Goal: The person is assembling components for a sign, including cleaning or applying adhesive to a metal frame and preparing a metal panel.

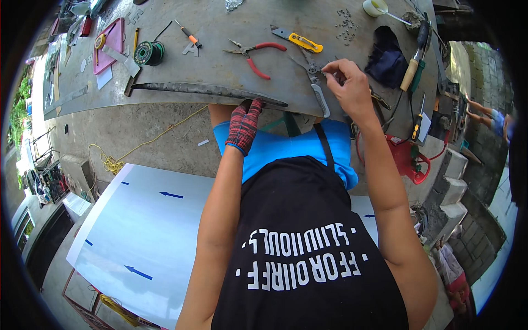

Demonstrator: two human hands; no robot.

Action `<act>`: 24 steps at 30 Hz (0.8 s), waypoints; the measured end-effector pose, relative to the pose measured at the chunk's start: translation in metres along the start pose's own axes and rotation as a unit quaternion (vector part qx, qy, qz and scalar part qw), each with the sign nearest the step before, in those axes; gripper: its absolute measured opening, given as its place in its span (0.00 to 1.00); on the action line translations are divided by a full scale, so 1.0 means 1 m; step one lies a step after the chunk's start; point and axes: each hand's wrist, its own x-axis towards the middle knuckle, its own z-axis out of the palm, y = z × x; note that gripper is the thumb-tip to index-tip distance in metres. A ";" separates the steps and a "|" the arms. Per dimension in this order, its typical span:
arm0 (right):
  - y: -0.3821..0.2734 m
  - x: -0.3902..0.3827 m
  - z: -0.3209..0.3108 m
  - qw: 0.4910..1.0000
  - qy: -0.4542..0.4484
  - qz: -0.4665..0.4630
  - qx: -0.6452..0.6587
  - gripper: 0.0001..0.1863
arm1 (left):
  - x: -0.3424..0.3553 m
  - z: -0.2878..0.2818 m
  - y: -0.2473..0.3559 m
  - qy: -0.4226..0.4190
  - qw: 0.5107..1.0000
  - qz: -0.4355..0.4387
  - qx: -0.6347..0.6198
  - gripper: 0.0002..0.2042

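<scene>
My left hand point(245, 124), in a red and black knit glove, grips a long, dark, mottled strip point(181, 89) near its right end, along the table's front edge. My bare right hand point(349, 88) has fingers pinched on something small and dark that I cannot make out, just beside a grey-handled hand tool point(317, 91) lying with its jaws away from me. Left of that tool are red-handled pliers point(258, 69); above it is a yellow utility knife point(305, 43). Small metal pieces point(346, 25) are scattered farther back.
The metal table point(99, 102) holds a wire spool point(148, 53), pink tray point(107, 44), dark cloth point(385, 58), soldering tools point(412, 74) and a cup point(375, 7). A red equipment piece point(407, 159) and concrete blocks point(456, 176) stand right. White panels point(143, 214) lie behind me. Another person point(498, 124) is at far right.
</scene>
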 end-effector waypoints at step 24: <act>-0.031 -0.045 0.078 0.983 -0.066 -0.160 -0.059 0.07 | 0.003 0.001 -0.001 0.010 1.000 0.015 -0.004 0.21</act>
